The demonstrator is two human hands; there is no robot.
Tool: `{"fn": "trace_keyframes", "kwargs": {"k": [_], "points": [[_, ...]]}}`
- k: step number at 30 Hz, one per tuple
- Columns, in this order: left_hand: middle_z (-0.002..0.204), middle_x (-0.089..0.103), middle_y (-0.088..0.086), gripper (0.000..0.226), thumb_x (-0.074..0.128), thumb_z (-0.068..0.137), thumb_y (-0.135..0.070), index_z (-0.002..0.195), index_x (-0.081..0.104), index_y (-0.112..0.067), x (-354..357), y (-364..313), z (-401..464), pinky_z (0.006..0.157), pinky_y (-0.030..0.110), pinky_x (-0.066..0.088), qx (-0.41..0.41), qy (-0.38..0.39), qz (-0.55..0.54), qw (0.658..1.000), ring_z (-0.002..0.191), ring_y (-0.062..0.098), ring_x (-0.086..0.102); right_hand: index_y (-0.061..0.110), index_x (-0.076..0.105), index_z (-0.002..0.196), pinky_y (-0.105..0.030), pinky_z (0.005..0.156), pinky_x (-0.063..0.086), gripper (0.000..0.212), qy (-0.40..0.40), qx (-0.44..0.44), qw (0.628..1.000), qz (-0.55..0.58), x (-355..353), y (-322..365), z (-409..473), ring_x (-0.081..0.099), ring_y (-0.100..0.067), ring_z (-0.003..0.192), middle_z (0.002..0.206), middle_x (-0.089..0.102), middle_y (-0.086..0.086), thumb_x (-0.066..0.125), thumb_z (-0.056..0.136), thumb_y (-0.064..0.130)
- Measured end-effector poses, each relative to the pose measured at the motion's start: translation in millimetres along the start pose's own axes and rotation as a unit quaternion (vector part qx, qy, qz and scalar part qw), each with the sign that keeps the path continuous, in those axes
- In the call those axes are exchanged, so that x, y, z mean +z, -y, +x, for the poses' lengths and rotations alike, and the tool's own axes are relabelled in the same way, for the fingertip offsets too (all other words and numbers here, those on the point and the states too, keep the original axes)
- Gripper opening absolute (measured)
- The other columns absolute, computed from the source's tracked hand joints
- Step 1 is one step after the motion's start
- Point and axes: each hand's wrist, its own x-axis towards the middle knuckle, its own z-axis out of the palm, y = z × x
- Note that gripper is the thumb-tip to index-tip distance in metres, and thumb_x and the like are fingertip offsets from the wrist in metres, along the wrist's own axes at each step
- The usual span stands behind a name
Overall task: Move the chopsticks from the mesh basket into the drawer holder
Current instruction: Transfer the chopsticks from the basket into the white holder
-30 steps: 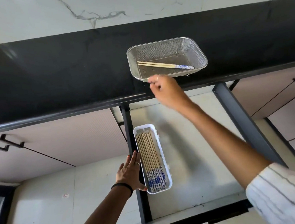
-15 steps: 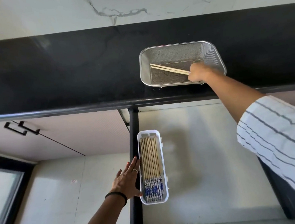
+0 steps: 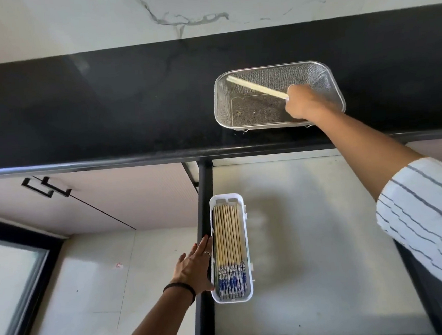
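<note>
A steel mesh basket (image 3: pixel 222 98) sits on the black counter. My right hand (image 3: pixel 303 104) is inside it, shut on a pair of pale chopsticks (image 3: pixel 254 86) whose free ends point up and to the left, lifted off the basket floor. Below, in the open drawer (image 3: pixel 313 239), a white holder (image 3: pixel 245 218) lies along the left side, filled with several chopsticks (image 3: pixel 227 246) with blue-patterned ends toward me. My left hand (image 3: pixel 194 268) rests flat, fingers straight, against the holder's left wall and the drawer's dark side rail.
The black counter (image 3: pixel 104 110) runs across the view with a marble wall (image 3: pixel 201 5) behind it. A closed cabinet front with black handles (image 3: pixel 45 187) is left of the drawer. The pale floor (image 3: pixel 91 283) lies below left.
My right hand reached into the basket and closed on the pair of chopsticks, then raised their far ends. My left hand stayed against the holder. The view has shifted.
</note>
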Motion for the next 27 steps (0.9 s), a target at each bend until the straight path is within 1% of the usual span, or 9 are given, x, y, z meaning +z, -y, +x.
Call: {"fn": "trace_keyframes", "kwargs": {"k": [5, 8, 12, 15, 18, 21, 23, 25, 27], "points": [[0.162, -0.007, -0.003, 0.119, 0.077, 0.075, -0.041, 0.153, -0.008, -0.014, -2, 3, 2, 0.119, 0.042, 0.020, 0.021, 0.002, 0.022, 1.000, 0.148, 0.017, 0.008, 0.005, 0.059, 0.106, -0.036, 0.062, 0.042, 0.019, -0.047, -0.026, 0.996, 0.078, -11, 19, -40, 0.058, -0.032, 0.082, 0.087, 0.056, -0.011, 0.046, 0.095, 0.012], [0.162, -0.005, -0.002, 0.121, 0.078, 0.074, -0.044, 0.153, -0.008, -0.014, 0, 8, 3, 0.118, 0.042, 0.022, 0.041, 0.000, 0.033, 0.999, 0.148, 0.016, 0.011, 0.003, 0.061, 0.101, -0.033, 0.062, 0.044, 0.020, -0.049, -0.033, 0.979, 0.197, -6, 32, -79, 0.058, -0.027, 0.074, 0.081, 0.057, -0.009, 0.043, 0.096, 0.013], [0.162, -0.006, 0.000, 0.121, 0.076, 0.074, -0.050, 0.153, -0.009, -0.014, 2, 14, 3, 0.118, 0.043, 0.021, 0.066, 0.001, 0.045, 0.997, 0.148, 0.018, 0.010, -0.001, 0.063, 0.093, -0.041, 0.069, 0.050, 0.022, -0.021, -0.017, 0.944, 0.328, 32, 52, -149, 0.057, -0.026, 0.072, 0.089, 0.066, -0.019, 0.045, 0.095, 0.013], [0.162, -0.008, -0.002, 0.116, 0.067, 0.077, -0.059, 0.153, -0.009, -0.016, 4, 21, 1, 0.117, 0.046, 0.021, 0.084, -0.007, 0.064, 0.994, 0.148, 0.019, 0.012, 0.005, 0.066, 0.092, -0.034, 0.060, 0.048, 0.017, 0.022, 0.043, 0.923, 0.382, 78, 62, -213, 0.056, -0.019, 0.065, 0.079, 0.063, -0.011, 0.052, 0.093, 0.014], [0.161, -0.011, -0.004, 0.110, 0.057, 0.080, -0.067, 0.153, -0.008, -0.018, 6, 24, 1, 0.116, 0.047, 0.021, 0.094, -0.013, 0.066, 0.993, 0.148, 0.021, 0.012, 0.005, 0.068, 0.089, -0.026, 0.051, 0.043, 0.016, 0.081, 0.110, 0.910, 0.390, 125, 74, -268, 0.053, -0.015, 0.054, 0.072, 0.064, -0.012, 0.054, 0.092, 0.013], [0.160, -0.015, -0.005, 0.110, 0.054, 0.080, -0.070, 0.153, -0.010, -0.019, 9, 26, 1, 0.117, 0.048, 0.017, 0.092, -0.012, 0.066, 0.994, 0.148, 0.023, 0.009, -0.001, 0.068, 0.084, -0.029, 0.058, 0.050, 0.018, 0.120, 0.164, 0.918, 0.339, 165, 91, -303, 0.064, -0.022, 0.064, 0.077, 0.070, -0.016, 0.055, 0.091, 0.009], [0.160, -0.017, -0.004, 0.110, 0.052, 0.081, -0.071, 0.152, -0.012, -0.019, 11, 26, 1, 0.118, 0.049, 0.015, 0.090, -0.014, 0.069, 0.993, 0.149, 0.024, 0.007, -0.002, 0.061, 0.073, -0.029, 0.053, 0.051, 0.018, 0.136, 0.193, 0.914, 0.330, 185, 99, -316, 0.066, -0.022, 0.065, 0.073, 0.066, -0.013, 0.055, 0.089, 0.003], [0.160, -0.018, -0.003, 0.110, 0.051, 0.081, -0.071, 0.152, -0.013, -0.019, 13, 26, 0, 0.117, 0.049, 0.014, 0.090, -0.015, 0.074, 0.993, 0.149, 0.024, 0.006, 0.009, 0.048, 0.063, -0.017, 0.044, 0.039, 0.027, 0.134, 0.220, 0.913, 0.315, 199, 106, -324, 0.055, -0.011, 0.054, 0.064, 0.055, -0.003, 0.055, 0.089, 0.002], [0.160, -0.017, -0.004, 0.108, 0.050, 0.082, -0.072, 0.152, -0.013, -0.019, 13, 26, 0, 0.117, 0.050, 0.014, 0.089, -0.021, 0.079, 0.993, 0.148, 0.024, 0.008, 0.008, 0.050, 0.068, -0.016, 0.043, 0.036, 0.022, 0.128, 0.236, 0.915, 0.302, 205, 109, -327, 0.051, -0.011, 0.052, 0.064, 0.053, -0.003, 0.054, 0.087, -0.002]]}}
